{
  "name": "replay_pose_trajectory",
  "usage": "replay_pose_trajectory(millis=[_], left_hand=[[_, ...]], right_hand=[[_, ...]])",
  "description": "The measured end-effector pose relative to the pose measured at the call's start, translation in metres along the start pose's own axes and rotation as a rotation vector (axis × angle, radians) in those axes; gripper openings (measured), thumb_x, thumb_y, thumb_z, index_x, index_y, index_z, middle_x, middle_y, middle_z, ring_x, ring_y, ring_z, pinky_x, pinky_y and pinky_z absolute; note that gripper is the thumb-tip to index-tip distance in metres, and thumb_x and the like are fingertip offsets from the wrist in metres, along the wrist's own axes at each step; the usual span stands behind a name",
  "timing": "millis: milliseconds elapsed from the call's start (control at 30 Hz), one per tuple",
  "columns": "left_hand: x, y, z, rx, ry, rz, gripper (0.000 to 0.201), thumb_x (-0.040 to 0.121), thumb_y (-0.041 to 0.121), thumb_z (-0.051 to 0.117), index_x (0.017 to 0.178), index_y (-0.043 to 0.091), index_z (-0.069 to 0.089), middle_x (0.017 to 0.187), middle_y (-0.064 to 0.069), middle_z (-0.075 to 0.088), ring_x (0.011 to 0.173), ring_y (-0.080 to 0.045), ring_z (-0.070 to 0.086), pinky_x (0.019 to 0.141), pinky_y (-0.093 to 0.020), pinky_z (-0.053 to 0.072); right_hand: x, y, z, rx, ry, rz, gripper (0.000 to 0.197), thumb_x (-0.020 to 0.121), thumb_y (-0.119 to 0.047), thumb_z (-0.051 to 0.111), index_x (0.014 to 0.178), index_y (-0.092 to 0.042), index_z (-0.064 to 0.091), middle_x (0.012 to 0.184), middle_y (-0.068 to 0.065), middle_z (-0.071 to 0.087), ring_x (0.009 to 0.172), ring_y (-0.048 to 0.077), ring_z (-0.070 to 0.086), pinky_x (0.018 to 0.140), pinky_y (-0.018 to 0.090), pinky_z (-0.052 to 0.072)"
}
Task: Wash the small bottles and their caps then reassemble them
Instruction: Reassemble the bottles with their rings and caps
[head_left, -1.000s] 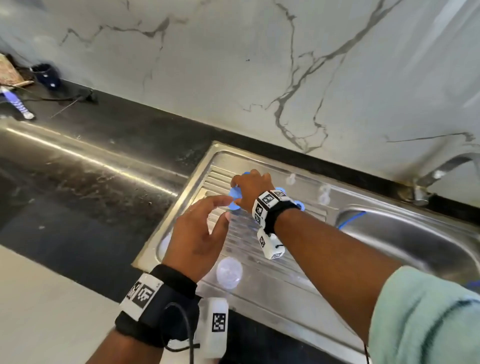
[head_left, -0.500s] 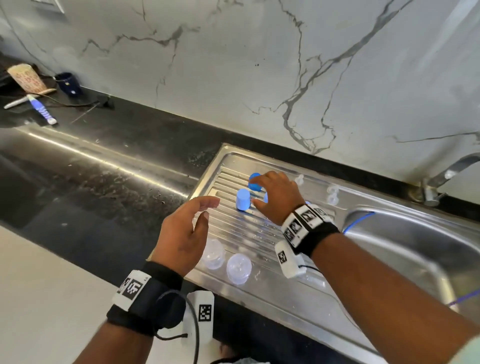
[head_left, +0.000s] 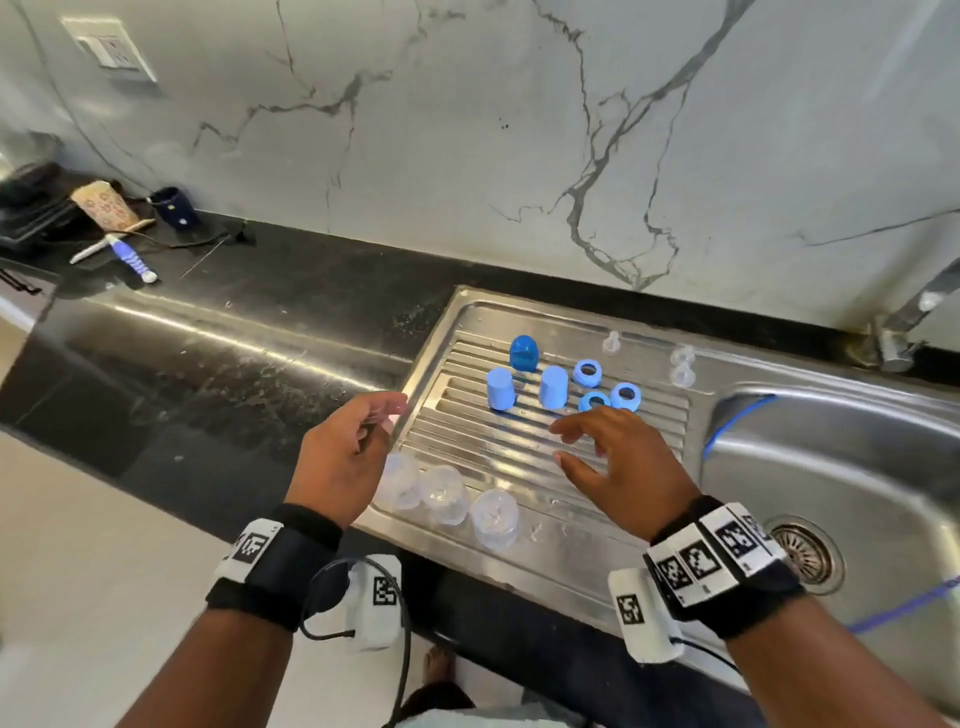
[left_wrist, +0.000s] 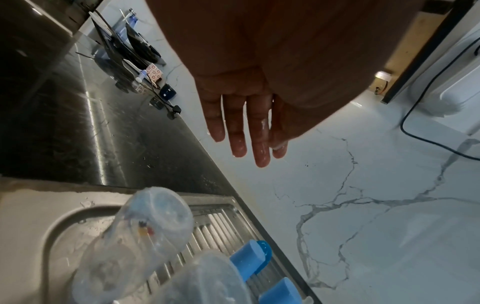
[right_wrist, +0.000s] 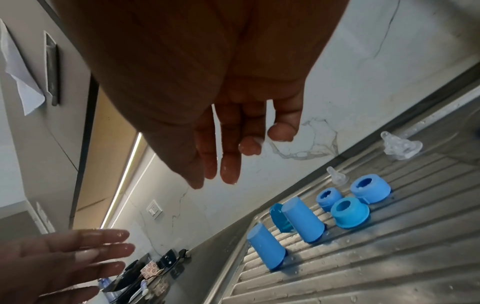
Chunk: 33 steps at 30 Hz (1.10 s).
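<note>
Both hands hover over the steel drainboard, empty. The left hand hangs with fingers loosely extended and wet at the tips; the right hand is spread, fingers relaxed, grasping nothing.

Position of parts: three clear bottles stand upright in a row along the near edge of the drainboard, long axes vertical, just beside and below the left hand, toward its right. That hand is the nearer one to them. Farther off, beyond the right hand's fingertips, stand two tall pale-blue caps and one darker translucent blue cap, all upright. To their right are three blue collar rings, lying flat with holes up. Clear teats sit at the far edge, near the basin.

Materials: the bottles are thin transparent plastic, cylindrical and beaded with water. The tall caps are matte, slightly tapered cylinders. The rings are short and smooth-walled. The drainboard is ribbed and spotted with droplets, so likely slippery.

Judgement: washing looks done; reassembly pending. The left hand is best placed to lift a bottle, the right to fetch a ring.
</note>
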<state>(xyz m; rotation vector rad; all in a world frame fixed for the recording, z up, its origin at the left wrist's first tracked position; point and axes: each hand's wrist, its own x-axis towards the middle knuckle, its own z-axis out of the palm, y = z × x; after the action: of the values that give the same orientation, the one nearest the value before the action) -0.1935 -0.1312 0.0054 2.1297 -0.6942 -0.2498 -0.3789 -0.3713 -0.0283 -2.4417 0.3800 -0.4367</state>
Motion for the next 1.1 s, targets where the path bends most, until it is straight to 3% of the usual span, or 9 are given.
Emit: replay_pose_trajectory(millis=[133, 233, 367, 433, 600, 767, 867, 1000, 1100], left_hand=[[0.019, -0.026, -0.007, 0.139, -0.184, -0.011, 0.029, 0.094, 0.027, 0.068, 0.122, 0.033, 0.065, 0.119, 0.017, 0.067, 0.112, -0.005, 0.061, 0.102, -0.029, 0.047], [0.027, -0.046, -0.008, 0.141, -0.375, -0.018, 0.048, 0.083, 0.038, 0.079, 0.128, 0.034, 0.061, 0.125, 0.021, 0.058, 0.116, -0.002, 0.052, 0.099, -0.021, 0.039], [0.038, -0.08, -0.007, 0.265, -0.611, 0.067, 0.073, 0.067, 0.038, 0.092, 0.131, 0.04, 0.057, 0.129, 0.019, 0.054, 0.118, -0.004, 0.047, 0.096, -0.012, 0.033], [0.044, -0.094, -0.007, 0.325, -0.663, 0.114, 0.073, 0.067, 0.036, 0.091, 0.13, 0.042, 0.056, 0.129, 0.018, 0.054, 0.121, -0.009, 0.047, 0.102, -0.021, 0.036], [0.062, -0.107, -0.02, 0.257, -0.651, 0.164, 0.067, 0.075, 0.033, 0.087, 0.133, 0.041, 0.054, 0.128, 0.017, 0.056, 0.115, -0.005, 0.053, 0.108, -0.033, 0.044], [0.086, -0.094, -0.047, 0.08, -0.485, 0.232, 0.063, 0.074, 0.033, 0.088, 0.128, 0.039, 0.055, 0.121, 0.016, 0.061, 0.105, -0.003, 0.059, 0.093, -0.022, 0.052], [0.09, -0.058, -0.052, -0.146, -0.399, 0.236, 0.063, 0.07, 0.038, 0.09, 0.124, 0.037, 0.057, 0.116, 0.014, 0.065, 0.1, -0.004, 0.065, 0.082, -0.015, 0.053], [0.076, -0.001, -0.029, -0.491, -0.511, 0.182, 0.07, 0.061, 0.048, 0.09, 0.119, 0.035, 0.054, 0.118, 0.007, 0.067, 0.104, -0.014, 0.07, 0.084, -0.037, 0.061], [0.058, 0.027, 0.007, -0.529, -0.606, 0.203, 0.068, 0.062, 0.042, 0.092, 0.119, 0.032, 0.055, 0.119, 0.009, 0.067, 0.107, -0.016, 0.071, 0.089, -0.047, 0.059]], right_hand=[[0.01, -0.01, 0.003, -0.064, 0.021, 0.078, 0.023, 0.089, -0.027, 0.072, 0.113, -0.029, 0.069, 0.096, -0.02, 0.059, 0.087, -0.019, 0.045, 0.077, 0.009, 0.028], [0.021, -0.026, 0.017, -0.074, 0.044, 0.121, 0.021, 0.089, -0.026, 0.072, 0.11, -0.027, 0.07, 0.096, -0.016, 0.063, 0.086, -0.019, 0.046, 0.079, 0.003, 0.03], [0.037, -0.047, 0.039, -0.076, 0.032, 0.197, 0.02, 0.09, -0.025, 0.072, 0.11, -0.022, 0.071, 0.095, -0.015, 0.063, 0.08, -0.017, 0.047, 0.077, 0.003, 0.031], [0.044, -0.054, 0.047, -0.1, 0.02, 0.237, 0.021, 0.091, -0.026, 0.071, 0.112, -0.023, 0.071, 0.095, -0.017, 0.062, 0.078, -0.016, 0.046, 0.076, 0.004, 0.03], [0.051, -0.069, 0.05, -0.131, 0.051, 0.291, 0.02, 0.091, -0.025, 0.071, 0.111, -0.024, 0.071, 0.091, -0.019, 0.062, 0.081, -0.015, 0.05, 0.076, 0.001, 0.029], [0.052, -0.075, 0.042, -0.149, 0.135, 0.325, 0.018, 0.09, -0.026, 0.072, 0.108, -0.025, 0.072, 0.087, -0.025, 0.059, 0.074, -0.005, 0.053, 0.072, 0.003, 0.034], [0.052, -0.08, 0.034, -0.112, 0.195, 0.367, 0.02, 0.09, -0.038, 0.071, 0.108, -0.031, 0.071, 0.089, -0.023, 0.064, 0.074, 0.0, 0.056, 0.07, 0.007, 0.038], [0.049, -0.084, 0.021, 0.283, 0.24, 0.479, 0.056, 0.084, -0.069, 0.06, 0.126, -0.032, 0.064, 0.1, -0.016, 0.071, 0.085, 0.002, 0.064, 0.078, 0.017, 0.047], [0.034, -0.083, 0.005, 0.667, 0.28, 0.479, 0.06, 0.084, -0.059, 0.062, 0.131, -0.022, 0.063, 0.108, 0.004, 0.073, 0.085, 0.012, 0.066, 0.067, 0.034, 0.055]])
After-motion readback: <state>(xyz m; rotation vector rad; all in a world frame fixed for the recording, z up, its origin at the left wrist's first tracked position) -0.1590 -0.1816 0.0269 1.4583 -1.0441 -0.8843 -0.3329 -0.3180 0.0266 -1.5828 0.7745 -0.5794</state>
